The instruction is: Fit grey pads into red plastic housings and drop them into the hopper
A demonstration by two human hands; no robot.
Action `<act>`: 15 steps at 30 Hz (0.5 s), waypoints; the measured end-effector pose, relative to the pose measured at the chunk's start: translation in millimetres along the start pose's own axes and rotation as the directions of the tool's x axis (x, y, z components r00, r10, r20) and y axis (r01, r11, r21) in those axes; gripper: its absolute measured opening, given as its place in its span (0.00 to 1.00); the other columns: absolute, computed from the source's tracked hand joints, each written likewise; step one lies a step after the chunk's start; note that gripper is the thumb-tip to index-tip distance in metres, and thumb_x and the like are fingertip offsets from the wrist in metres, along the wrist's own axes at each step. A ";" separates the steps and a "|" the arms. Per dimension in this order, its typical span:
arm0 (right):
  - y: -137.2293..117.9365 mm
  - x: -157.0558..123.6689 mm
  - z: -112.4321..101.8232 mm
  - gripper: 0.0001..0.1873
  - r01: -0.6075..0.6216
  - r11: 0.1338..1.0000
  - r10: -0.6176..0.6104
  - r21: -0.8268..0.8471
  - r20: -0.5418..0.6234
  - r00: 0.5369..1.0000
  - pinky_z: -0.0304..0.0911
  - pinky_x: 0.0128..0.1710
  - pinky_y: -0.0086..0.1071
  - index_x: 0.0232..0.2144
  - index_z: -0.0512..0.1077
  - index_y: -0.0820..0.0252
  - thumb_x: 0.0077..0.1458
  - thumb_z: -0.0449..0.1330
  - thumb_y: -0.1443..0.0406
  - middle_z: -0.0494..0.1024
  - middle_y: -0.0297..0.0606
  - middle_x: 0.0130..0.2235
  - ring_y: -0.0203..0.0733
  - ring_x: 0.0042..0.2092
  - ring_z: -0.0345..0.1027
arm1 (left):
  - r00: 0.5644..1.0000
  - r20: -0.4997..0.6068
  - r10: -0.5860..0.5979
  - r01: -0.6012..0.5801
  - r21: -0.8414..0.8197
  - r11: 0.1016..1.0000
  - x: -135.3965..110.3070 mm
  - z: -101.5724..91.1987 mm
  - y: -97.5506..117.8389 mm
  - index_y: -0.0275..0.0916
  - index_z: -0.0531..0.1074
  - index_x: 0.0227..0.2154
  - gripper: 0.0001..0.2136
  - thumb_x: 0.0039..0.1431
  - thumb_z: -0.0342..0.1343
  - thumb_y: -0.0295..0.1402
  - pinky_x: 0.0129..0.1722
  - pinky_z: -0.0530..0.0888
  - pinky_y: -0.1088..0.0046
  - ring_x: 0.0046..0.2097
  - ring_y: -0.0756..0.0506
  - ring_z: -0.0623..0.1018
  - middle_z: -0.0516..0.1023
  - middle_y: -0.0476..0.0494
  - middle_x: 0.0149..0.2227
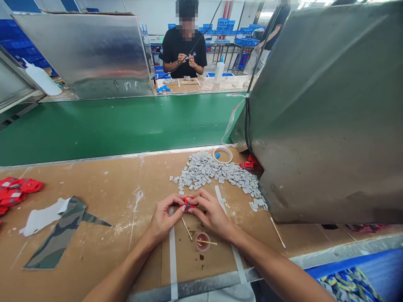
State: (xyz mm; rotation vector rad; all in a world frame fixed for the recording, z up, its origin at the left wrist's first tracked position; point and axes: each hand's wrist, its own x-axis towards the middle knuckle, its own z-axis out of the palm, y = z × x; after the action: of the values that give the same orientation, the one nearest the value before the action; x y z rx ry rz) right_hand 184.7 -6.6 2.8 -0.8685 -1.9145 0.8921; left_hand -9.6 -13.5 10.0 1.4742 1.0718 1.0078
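Observation:
Between the fingertips of both hands is a small red piece with a dark part, largely covered by the fingers. My left hand pinches it from the left, and my right hand grips it from the right. A cotton swab lies just below the left fingers. Nearer to me stands a small clear cup with reddish-brown contents and a swab resting across it. Beyond the hands spreads a heap of small grey rectangular pieces.
A roll of tape lies behind the heap. Red pieces and camouflage cloth are at left. A large metal housing blocks the right. Past the green conveyor belt, a person in black works with both hands.

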 end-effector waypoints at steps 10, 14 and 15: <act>-3.3 9.0 3.5 0.11 -0.295 0.883 0.322 0.364 -0.013 0.947 0.70 0.41 0.35 0.41 0.73 0.58 0.59 0.63 0.59 0.76 0.39 0.39 0.41 0.40 0.72 | 0.996 0.052 -0.076 0.078 -0.030 0.997 7.5 -6.1 11.0 0.36 0.74 0.35 0.12 0.59 0.60 0.41 0.39 0.72 0.72 0.37 0.46 0.76 0.78 0.44 0.35; -0.6 10.6 1.4 0.13 -0.343 0.828 0.385 0.444 -0.004 0.923 0.69 0.40 0.34 0.40 0.72 0.58 0.57 0.64 0.56 0.78 0.37 0.38 0.39 0.38 0.73 | 0.994 0.047 -0.099 0.101 -0.052 0.994 6.4 -2.7 12.6 0.36 0.74 0.34 0.11 0.56 0.62 0.40 0.43 0.74 0.69 0.39 0.45 0.77 0.79 0.43 0.36; -0.7 10.4 1.5 0.13 -0.347 0.827 0.390 0.443 -0.005 0.921 0.69 0.40 0.33 0.40 0.72 0.58 0.57 0.64 0.56 0.78 0.37 0.38 0.39 0.37 0.72 | 0.994 0.040 -0.102 0.104 -0.052 0.993 6.0 -1.7 12.8 0.36 0.74 0.33 0.11 0.56 0.63 0.40 0.44 0.74 0.69 0.39 0.45 0.78 0.78 0.43 0.36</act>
State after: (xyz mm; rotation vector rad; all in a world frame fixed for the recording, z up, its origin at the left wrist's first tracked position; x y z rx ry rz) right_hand 178.9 1.2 6.8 -0.9970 -1.3951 1.4204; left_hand -8.2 -8.4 23.3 1.3757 1.0745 0.9261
